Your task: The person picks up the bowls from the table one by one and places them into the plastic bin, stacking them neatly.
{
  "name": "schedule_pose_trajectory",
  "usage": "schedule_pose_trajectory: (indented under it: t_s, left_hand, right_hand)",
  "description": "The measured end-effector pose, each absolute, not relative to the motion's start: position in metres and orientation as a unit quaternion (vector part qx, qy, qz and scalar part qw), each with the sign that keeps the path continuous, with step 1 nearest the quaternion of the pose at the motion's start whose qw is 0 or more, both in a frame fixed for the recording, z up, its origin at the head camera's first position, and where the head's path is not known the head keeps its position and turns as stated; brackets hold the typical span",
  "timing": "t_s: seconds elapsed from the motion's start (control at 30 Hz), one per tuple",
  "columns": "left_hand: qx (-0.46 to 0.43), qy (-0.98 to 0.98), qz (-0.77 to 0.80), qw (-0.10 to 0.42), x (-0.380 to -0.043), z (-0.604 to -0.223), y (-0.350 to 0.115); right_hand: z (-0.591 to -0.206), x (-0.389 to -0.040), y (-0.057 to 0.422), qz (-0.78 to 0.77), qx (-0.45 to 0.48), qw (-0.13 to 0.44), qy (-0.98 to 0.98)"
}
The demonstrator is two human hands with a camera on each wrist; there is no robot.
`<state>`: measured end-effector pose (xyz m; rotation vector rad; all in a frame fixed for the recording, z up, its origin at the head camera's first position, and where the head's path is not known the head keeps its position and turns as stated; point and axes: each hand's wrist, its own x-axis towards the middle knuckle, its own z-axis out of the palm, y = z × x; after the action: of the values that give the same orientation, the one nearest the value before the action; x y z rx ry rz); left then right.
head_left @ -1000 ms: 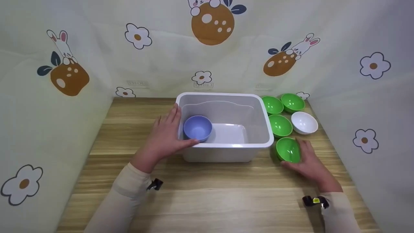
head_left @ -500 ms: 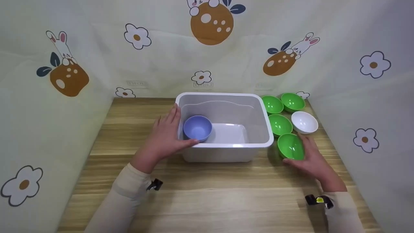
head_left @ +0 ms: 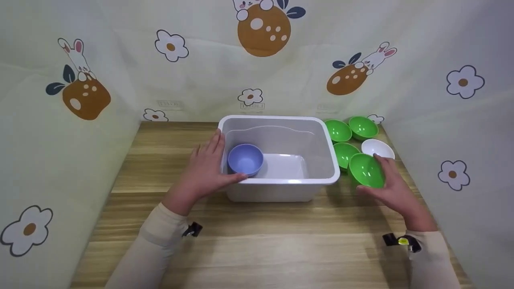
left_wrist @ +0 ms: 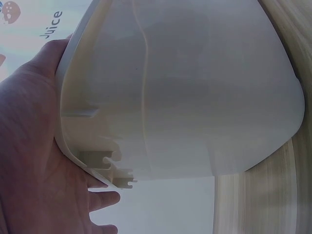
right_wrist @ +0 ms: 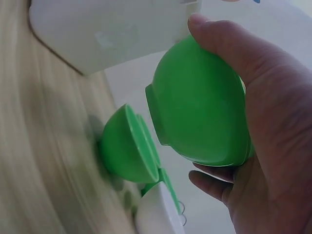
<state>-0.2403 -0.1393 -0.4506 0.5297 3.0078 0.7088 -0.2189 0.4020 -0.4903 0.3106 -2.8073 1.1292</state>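
Observation:
A green bowl (head_left: 366, 170) is in my right hand (head_left: 395, 188), thumb on its near side and fingers round the right side. In the right wrist view its base hangs above the table level. My left hand (head_left: 200, 170) rests on the front left corner of a white plastic bin (head_left: 277, 181), fingers straight along the left rim and thumb over the front rim. Inside the bin at the left sits a blue bowl (head_left: 245, 159). The left wrist view shows the bin's outer wall (left_wrist: 195, 87) beside that hand.
Right of the bin stand three more green bowls, one at the back (head_left: 363, 127), one beside the rim (head_left: 338, 130) and one nearer (head_left: 345, 154). A white bowl (head_left: 377, 147) is partly behind the held one. Printed cloth (head_left: 200, 80) walls the wooden table (head_left: 265, 249).
My right hand has raised the green bowl off the table and moved it slightly back and right, so it now overlaps the nearer green bowl and the white one. My left hand stays put.

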Motion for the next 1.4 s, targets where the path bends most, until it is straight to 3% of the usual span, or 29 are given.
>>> schedule_pose_trajectory:
  t_s: [0.47,1.4]
  left_hand:
    - [0.168,0.960,0.224,0.007,-0.241,-0.450,-0.139]
    - [0.172,0.960,0.222,0.007,-0.241,-0.451,-0.140]
  right_hand:
    - [-0.459,-0.233,0.381,0.363,0.095,0.088,-0.923]
    - [-0.423,-0.252,0.337,0.396,0.122,0.086,-0.906]
